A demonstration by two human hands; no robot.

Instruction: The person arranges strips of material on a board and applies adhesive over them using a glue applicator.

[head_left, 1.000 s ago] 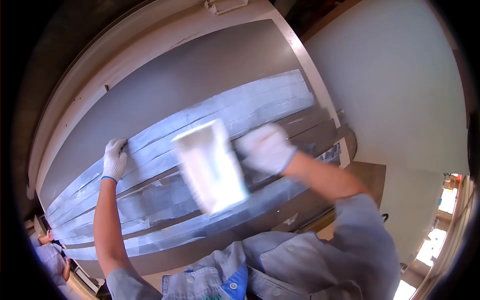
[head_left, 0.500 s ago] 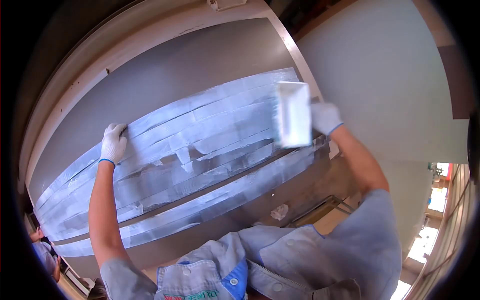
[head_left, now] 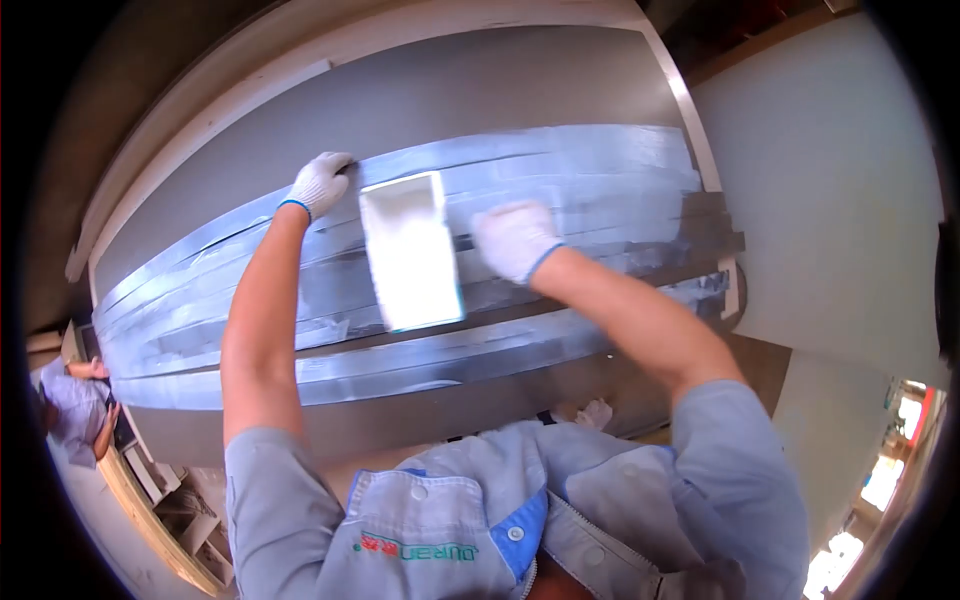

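Note:
My right hand, in a white knit glove and blurred by motion, is closed beside a white box-shaped spreader. The spreader moves along with this hand, though the grip itself is hidden. Beneath it run long grey strips, laid side by side and smeared with a whitish wet coating. My left hand, also gloved, rests at their upper edge with its fingers curled down. A dark spot shows by the fingertips, and what they grip cannot be made out.
The strips lie on a dark grey board with a pale rim. A large pale panel stands at the right. Another person is at the far left, near a wooden-edged bench. Crumpled whitish material lies near my chest.
The white spreader and my right hand have swept left across the strips. My left hand stays at the upper edge and appears farther right as the view has turned.

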